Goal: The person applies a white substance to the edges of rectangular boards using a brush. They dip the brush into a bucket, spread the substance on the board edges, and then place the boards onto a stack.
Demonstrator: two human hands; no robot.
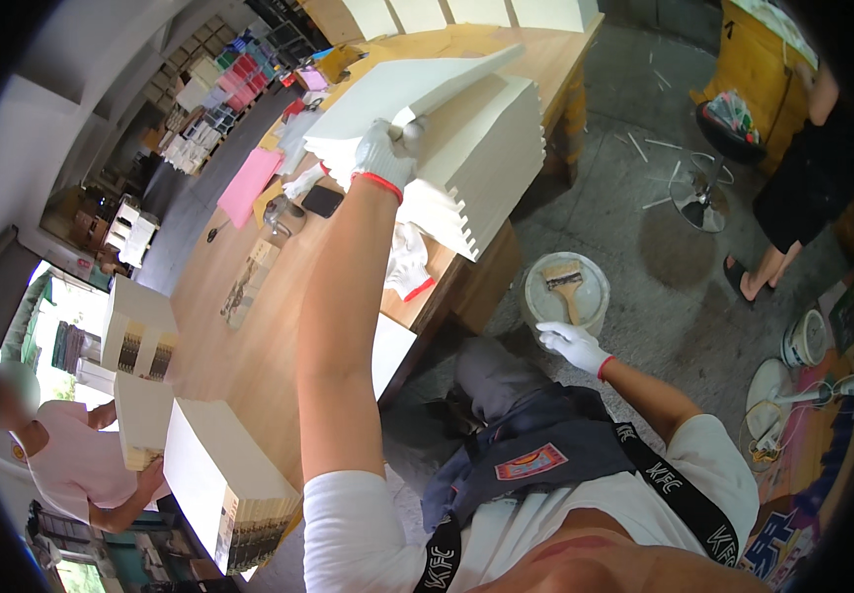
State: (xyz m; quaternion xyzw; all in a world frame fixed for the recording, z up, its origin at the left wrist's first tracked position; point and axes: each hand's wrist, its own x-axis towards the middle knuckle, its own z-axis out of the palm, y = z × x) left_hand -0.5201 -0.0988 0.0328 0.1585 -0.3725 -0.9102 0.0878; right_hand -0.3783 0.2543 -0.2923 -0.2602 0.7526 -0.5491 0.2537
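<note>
My left hand, in a white knit glove with a red cuff, is closed on the near edge of a white paper block. The block lies slanted over a tall white stack of paper blocks at the table's edge. On the right, my gloved right hand has its fingers stretched out by the near rim of a white bucket, holding nothing. A wide brush with a wooden handle lies at the bucket's top. Spare white gloves rest below the stack.
The wooden table carries a phone, a metal jug, pink sheets and more paper stacks. A co-worker handles stacks at left. Another person stands right, near a stool.
</note>
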